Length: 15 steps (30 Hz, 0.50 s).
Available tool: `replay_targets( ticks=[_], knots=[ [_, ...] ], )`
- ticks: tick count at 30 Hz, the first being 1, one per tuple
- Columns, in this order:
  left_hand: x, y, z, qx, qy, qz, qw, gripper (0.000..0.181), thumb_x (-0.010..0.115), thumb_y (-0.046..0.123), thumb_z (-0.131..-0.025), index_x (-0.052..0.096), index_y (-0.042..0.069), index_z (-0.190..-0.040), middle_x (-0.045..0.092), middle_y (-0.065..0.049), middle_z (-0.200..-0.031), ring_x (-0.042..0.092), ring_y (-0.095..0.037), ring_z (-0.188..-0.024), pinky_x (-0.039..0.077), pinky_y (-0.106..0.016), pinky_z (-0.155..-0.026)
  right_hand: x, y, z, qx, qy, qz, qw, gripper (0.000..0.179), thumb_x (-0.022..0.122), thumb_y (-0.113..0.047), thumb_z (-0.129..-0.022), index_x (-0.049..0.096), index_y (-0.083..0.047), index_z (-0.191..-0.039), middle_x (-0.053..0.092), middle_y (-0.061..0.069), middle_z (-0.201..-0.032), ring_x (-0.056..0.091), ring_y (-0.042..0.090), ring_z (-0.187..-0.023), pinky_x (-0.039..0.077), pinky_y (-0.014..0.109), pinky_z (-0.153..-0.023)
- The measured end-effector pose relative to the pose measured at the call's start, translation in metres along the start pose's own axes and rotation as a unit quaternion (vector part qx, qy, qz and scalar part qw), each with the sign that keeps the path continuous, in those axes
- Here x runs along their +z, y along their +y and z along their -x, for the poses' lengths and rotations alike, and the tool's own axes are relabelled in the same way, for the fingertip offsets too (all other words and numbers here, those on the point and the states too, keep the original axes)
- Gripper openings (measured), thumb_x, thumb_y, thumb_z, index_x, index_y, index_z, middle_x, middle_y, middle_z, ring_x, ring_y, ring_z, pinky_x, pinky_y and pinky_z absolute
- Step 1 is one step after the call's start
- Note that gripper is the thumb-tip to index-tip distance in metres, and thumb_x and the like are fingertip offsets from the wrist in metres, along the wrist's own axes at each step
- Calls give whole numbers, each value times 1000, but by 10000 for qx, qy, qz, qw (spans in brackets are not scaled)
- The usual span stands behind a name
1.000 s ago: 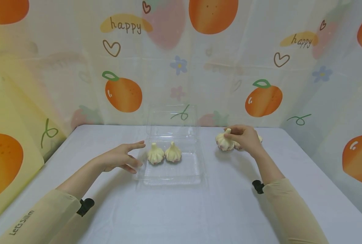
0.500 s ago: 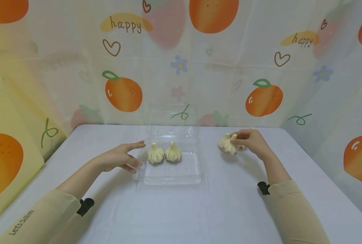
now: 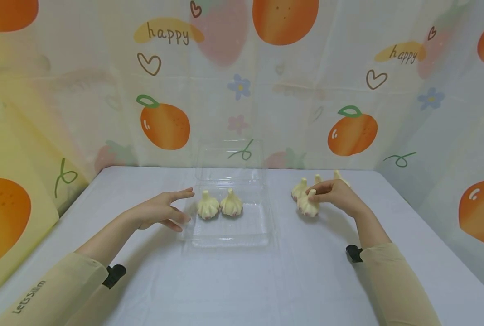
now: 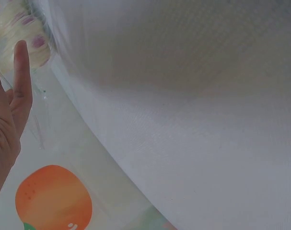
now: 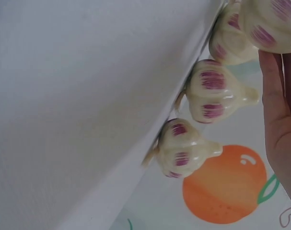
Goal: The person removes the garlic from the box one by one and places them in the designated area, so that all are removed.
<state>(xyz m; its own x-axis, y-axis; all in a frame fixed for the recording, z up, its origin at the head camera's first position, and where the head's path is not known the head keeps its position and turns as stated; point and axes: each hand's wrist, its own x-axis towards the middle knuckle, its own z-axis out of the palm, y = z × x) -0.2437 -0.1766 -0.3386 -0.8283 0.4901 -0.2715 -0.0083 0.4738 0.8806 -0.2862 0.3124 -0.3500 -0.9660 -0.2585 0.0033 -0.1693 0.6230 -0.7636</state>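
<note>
In the head view my right hand [image 3: 339,195] pinches a garlic bulb [image 3: 308,207] by its stem, thumb and fingertips at the top. The same bulb [image 5: 272,24] fills the upper right corner of the right wrist view, in front of three more bulbs, the nearest being a garlic bulb [image 5: 181,148] with purple streaks. My left hand [image 3: 158,212] has its fingers spread at the left side of a clear plastic box [image 3: 254,225]. Inside stand two garlic bulbs, a left bulb [image 3: 207,206] and a right bulb [image 3: 231,203], stems up.
The box's clear lid [image 3: 229,158] stands raised at the back, near the table's far edge. Behind the right hand, a garlic bulb [image 3: 298,189] and other bulbs stand in a row, partly covered by that hand. A fruit-print curtain [image 3: 242,108] hangs behind the white table [image 3: 234,285].
My right hand has come nearer the front and slightly right with its garlic bulb, and more of the bulbs behind now shows. The left hand has stayed still.
</note>
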Motion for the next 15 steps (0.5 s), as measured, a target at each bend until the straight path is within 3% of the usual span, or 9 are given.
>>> replay_targets(
  ticks=[7,15],
  knots=[
    [0,-2,0,-1,-1,-73,10000,87,68,8,-88,17,6,-158,1,-10,-169,64,-29,-114,63,-35,-81,2,-3,2,-26,-236,49,9997,34,79,-30,-83,75,-10,-110,76,5,-107,62,13,-104,49,29,-95],
    [-1,-3,-1,5,-2,-69,10000,87,69,9,-88,17,7,-158,2,-9,-169,65,-25,-110,63,-35,-82,0,-3,4,-80,-451,29,9989,32,79,-26,-83,75,-9,-110,76,7,-107,64,10,-99,49,29,-94]
  ],
)
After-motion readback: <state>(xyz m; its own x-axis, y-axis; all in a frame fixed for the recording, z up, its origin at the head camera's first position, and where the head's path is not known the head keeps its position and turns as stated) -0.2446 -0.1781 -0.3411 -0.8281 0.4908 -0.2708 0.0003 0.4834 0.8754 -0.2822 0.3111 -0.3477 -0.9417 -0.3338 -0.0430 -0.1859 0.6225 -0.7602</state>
